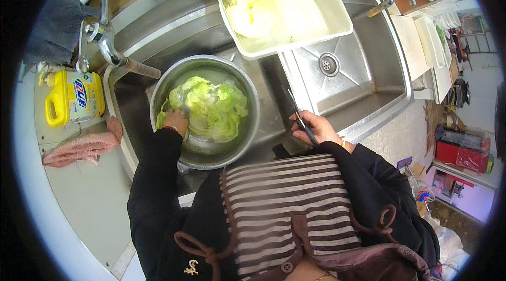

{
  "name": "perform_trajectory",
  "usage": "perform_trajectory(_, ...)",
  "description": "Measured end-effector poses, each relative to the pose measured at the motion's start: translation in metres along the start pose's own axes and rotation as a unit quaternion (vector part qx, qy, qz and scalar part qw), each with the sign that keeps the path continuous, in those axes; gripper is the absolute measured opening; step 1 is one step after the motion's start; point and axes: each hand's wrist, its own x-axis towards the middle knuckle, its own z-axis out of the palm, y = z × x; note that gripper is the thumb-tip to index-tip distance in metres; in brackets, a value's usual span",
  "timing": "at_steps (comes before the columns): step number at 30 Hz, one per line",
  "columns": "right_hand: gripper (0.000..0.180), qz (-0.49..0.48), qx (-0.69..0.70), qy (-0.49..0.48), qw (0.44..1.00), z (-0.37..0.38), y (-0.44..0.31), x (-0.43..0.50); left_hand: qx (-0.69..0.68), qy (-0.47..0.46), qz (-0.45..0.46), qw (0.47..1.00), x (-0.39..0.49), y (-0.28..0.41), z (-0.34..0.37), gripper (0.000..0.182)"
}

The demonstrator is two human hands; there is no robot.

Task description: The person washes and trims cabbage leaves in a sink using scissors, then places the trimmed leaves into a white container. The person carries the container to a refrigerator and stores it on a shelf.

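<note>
My left hand (177,121) reaches over the left side of a round metal basin (253,103), its fingers against green lettuce leaves (215,109) in water. Whether the fingers grip a leaf cannot be told. In my right hand (321,127) is a slim tool with a metal blade and dark handle, probably scissors (301,120), held above the sink's edge and pointing up and left. Beyond the basin, a white rectangular plastic tub (284,48) holds pale lettuce (249,12) at its left end.
The basin stands in the left bowl of a steel double sink (359,121). Faucets (106,44) rise at both sides. To the left are a yellow detergent jug (75,97) and a pink cloth (85,146). A drain (329,64) shows in the right bowl.
</note>
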Motion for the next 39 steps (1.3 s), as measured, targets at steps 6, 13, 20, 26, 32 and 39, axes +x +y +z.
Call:
perform_trajectory(6,0.042,-0.041,0.004,-0.004,0.999,0.001,-0.001,-0.004,-0.192,0.166,-0.048,0.966,-0.058,-0.016,-0.039,0.032)
perform_trajectory(13,0.04,-0.148,-0.139,-0.008,0.979,0.004,-0.016,-0.009,-0.693,0.323,-0.033,0.643,-0.096,0.027,-0.104,0.03)
perform_trajectory(20,0.048,-0.204,-0.215,0.055,0.953,-0.008,-0.045,-0.029,-0.849,0.271,0.07,0.449,-0.092,0.098,-0.172,0.029)
perform_trajectory(26,0.049,-0.216,-0.292,0.081,0.928,-0.023,-0.054,-0.037,-0.843,0.256,0.113,0.459,-0.094,0.113,-0.2,0.033)
perform_trajectory(32,0.045,-0.136,-0.293,0.052,0.945,-0.039,-0.047,-0.041,-0.861,0.257,0.137,0.417,-0.098,0.113,-0.212,0.039)
perform_trajectory(39,0.047,-0.266,-0.238,0.008,0.934,-0.027,-0.047,-0.026,-0.886,0.212,0.154,0.383,-0.094,0.119,-0.216,0.042)
